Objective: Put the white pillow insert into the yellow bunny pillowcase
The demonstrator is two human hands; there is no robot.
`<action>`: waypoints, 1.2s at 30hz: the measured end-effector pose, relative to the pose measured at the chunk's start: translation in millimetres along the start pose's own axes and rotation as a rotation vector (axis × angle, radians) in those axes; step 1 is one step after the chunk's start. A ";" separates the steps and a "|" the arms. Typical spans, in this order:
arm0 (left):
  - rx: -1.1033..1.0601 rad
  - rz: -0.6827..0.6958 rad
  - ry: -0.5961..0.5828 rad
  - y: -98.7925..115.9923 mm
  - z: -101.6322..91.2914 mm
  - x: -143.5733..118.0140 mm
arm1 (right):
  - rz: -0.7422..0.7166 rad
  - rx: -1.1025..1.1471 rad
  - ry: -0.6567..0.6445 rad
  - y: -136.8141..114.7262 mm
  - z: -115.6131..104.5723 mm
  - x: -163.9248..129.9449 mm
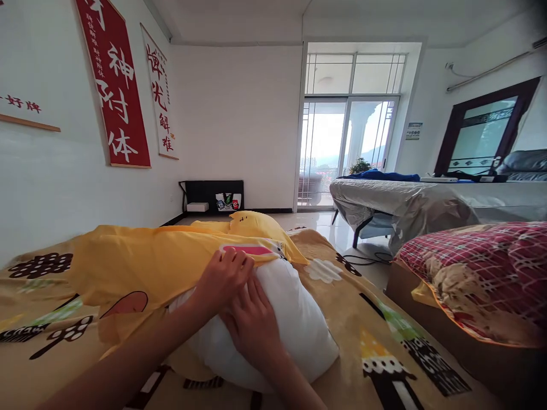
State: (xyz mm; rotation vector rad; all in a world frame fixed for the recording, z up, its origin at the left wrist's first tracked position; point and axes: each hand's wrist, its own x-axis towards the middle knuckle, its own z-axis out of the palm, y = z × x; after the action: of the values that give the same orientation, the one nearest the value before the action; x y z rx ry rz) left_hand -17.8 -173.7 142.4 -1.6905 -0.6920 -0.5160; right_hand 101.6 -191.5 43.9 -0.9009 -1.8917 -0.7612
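A white pillow (299, 319) lies partly inside a yellow pillowcase (145, 265), its near side bare. At the pillowcase's edge my left hand (226, 277) is closed, its curled fingers gripping the yellow cloth near a pink patch (250, 250). Just below and touching it, my right hand (255, 319) is closed on the white pillow, with the fingertips partly hidden behind my left hand. Both forearms cross over the pillow. Behind the pillowcase rests another yellow pillow (256, 223) with a small printed face.
A patterned tan bedspread (342, 302) lies beneath everything. To the right is a red plaid quilt (482, 273) on a brown box-like support (423, 319). Farther back stands a table under a grey plastic cover (393, 196). A printed bag (228, 202) sits by the far wall.
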 end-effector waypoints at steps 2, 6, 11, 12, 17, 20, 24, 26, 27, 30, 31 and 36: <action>0.022 -0.082 -0.007 -14.6 -1.3 -14.9 | 0.005 -0.019 0.018 20.7 -20.5 -19.6; -0.052 -0.084 0.081 -22.9 -12.4 -39.2 | 0.412 -0.111 0.123 67.5 -31.2 -66.4; -0.041 0.030 0.126 -12.4 -39.9 -23.6 | 0.423 0.053 0.065 65.5 -23.0 -74.4; -0.038 0.026 0.125 -13.3 -44.3 -17.6 | 0.407 0.064 0.076 57.0 -24.7 -69.3; -0.016 0.042 0.163 -33.2 -51.6 -0.9 | 0.350 0.097 0.061 9.1 -39.6 -37.2; 0.005 0.083 0.172 -44.9 -49.9 -1.4 | 0.369 0.105 0.085 -13.0 -42.6 -18.9; -0.025 0.136 0.189 -50.3 -47.6 -0.7 | 0.314 0.132 0.039 -35.6 -37.7 7.6; -0.039 0.143 0.196 -50.1 -46.1 0.1 | 0.289 0.103 -0.010 -43.6 -33.7 22.2; -0.045 0.152 0.197 -49.6 -45.1 -0.3 | 0.281 0.085 -0.032 -46.8 -31.5 29.4; -0.079 0.204 0.184 -46.7 -42.2 -6.1 | 0.251 0.044 -0.074 -53.1 -23.1 48.5; -0.086 0.222 0.180 -45.5 -41.2 -9.1 | 0.241 0.030 -0.079 -54.0 -19.5 52.7; -0.006 0.236 0.160 -48.7 -37.3 -24.5 | 0.303 0.063 -0.041 -30.4 -2.0 41.7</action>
State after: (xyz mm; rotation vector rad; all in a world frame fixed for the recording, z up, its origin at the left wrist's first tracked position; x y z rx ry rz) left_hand -68.1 -207.2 169.2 -1.6881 -0.3697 -0.4797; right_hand 63.0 -197.9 77.5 -1.1378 -1.7502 -0.5012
